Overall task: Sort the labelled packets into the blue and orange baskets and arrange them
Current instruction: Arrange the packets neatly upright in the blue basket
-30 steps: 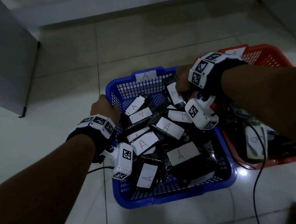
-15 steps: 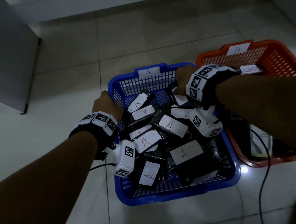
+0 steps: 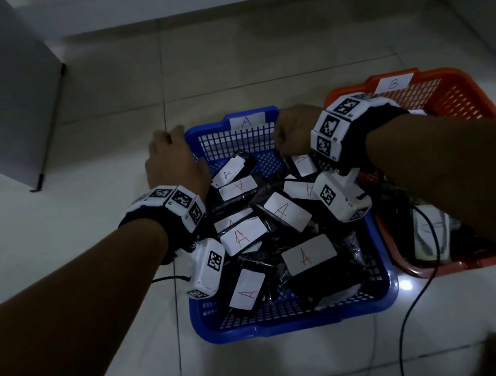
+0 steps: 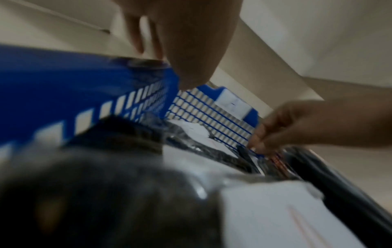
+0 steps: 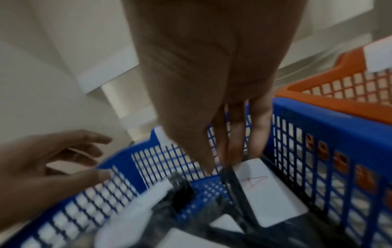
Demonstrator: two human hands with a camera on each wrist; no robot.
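Note:
The blue basket, tagged A, holds several black packets with white A labels. Beside it on the right stands the orange basket, tagged B, with a few packets inside. My left hand hovers over the blue basket's far left corner with fingers spread and loose, holding nothing. My right hand reaches down at the far right corner. There its thumb and fingers pinch the upper edge of an A-labelled packet that leans against the right wall.
Both baskets sit on a pale tiled floor. A grey panel stands at the left, and a white cabinet runs along the back. A black cable trails over the floor in front of the orange basket.
My left hand has let go of the blue basket's left rim, slid toward the far corner and spread its fingers. My right hand has dipped deeper at the far right corner.

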